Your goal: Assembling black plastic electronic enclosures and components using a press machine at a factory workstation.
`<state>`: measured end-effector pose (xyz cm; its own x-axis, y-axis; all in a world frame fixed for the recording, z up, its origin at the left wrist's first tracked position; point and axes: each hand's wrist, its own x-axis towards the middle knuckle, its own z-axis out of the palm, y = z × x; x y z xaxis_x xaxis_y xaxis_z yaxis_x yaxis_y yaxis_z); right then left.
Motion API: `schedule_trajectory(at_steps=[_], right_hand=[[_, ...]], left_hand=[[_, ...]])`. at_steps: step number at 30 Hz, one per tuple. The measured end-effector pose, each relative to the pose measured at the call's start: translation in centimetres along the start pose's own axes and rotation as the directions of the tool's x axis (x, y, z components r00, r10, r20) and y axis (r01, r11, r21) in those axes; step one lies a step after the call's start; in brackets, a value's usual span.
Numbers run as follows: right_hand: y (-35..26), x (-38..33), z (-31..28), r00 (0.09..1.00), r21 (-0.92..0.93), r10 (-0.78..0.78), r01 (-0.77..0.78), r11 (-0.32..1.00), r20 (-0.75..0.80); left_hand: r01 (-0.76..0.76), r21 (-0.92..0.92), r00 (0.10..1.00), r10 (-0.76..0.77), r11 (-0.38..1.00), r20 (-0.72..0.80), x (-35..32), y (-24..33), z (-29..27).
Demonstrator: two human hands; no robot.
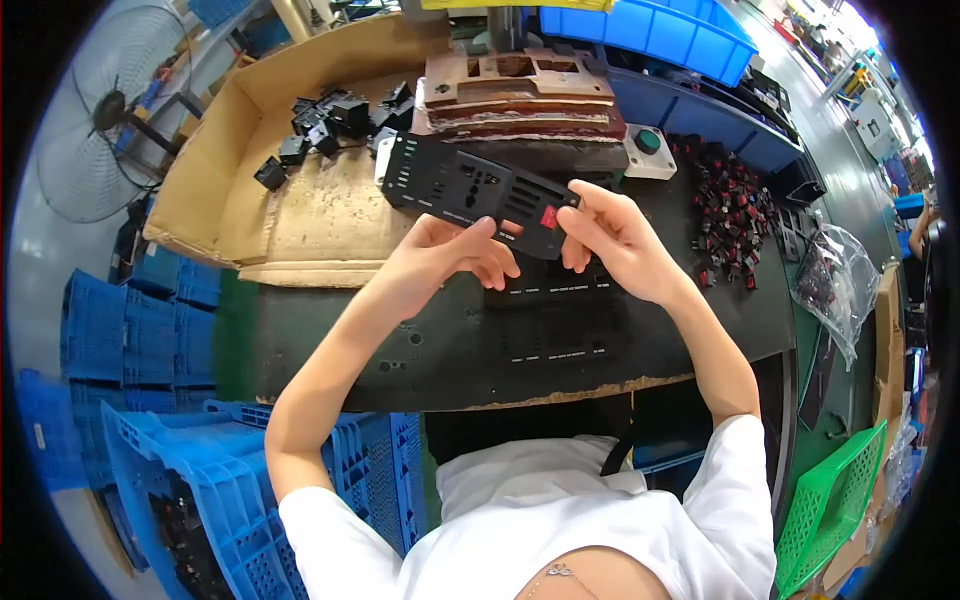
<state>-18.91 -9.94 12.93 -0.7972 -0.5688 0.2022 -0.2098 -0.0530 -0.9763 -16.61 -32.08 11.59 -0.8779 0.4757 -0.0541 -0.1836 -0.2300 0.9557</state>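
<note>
Socket panel (478, 188): held in the air above the desk (330, 370), face up toward the view and slanted, its left end farther from the body than its right.
Left hand (450, 252): gripping the panel's near long edge, thumb on the rim, some fingers loosely curled below it.
Right hand (618, 238): closed in a pinch on the right end, thumb close beside the red rocker switch (549, 217).
Weight: probably light; the hands carry it with thumbs and fingers, not full palms.
Stiffness: looks like a rigid shell, straight along its length, unlikely to bend under a normal grip.
Surface: dark and fairly smooth, so perhaps a little slippery; the vent slots and socket holes break it up.
Fragile spots: likely the narrow bars between slots and the printed face, which could scuff.
Best hold: the long rims and solid short ends, thumbs clear of the red rocker switch.
Nearby on the desk: at least 2 dark printed panels (555, 325), hard to make out; a heap of red-and-black switches (735, 215) to the right.
Beyond: a worn block fixture (520, 85) and a green push button (648, 141).
</note>
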Motion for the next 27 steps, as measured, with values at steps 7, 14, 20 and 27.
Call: schedule_trajectory(at_steps=[7,14,20,27], right_hand=[[-0.9,-0.3,-0.4,0.971,-0.2,-0.24,0.232,0.952,-0.019],[-1.1,-0.6,0.2,0.974,-0.196,-0.206,0.185,0.963,-0.091],[-1.6,-0.9,0.5,0.98,-0.239,-0.198,0.185,0.953,-0.032],[-2.9,-2.0,2.0,0.885,-0.485,-0.226,0.419,0.768,0.407]], left_hand=[[-0.182,0.235,0.962,0.222,0.955,-0.16,-1.4,1.7,-0.1],[-0.5,0.329,0.764,0.587,0.801,-0.267,-4.0,5.7,-1.1],[-0.564,0.625,0.391,0.841,0.539,-0.373,-10.0,9.6,-3.5],[-0.581,0.756,-0.651,0.729,-0.302,-0.21,-21.8,13.5,-1.6]])
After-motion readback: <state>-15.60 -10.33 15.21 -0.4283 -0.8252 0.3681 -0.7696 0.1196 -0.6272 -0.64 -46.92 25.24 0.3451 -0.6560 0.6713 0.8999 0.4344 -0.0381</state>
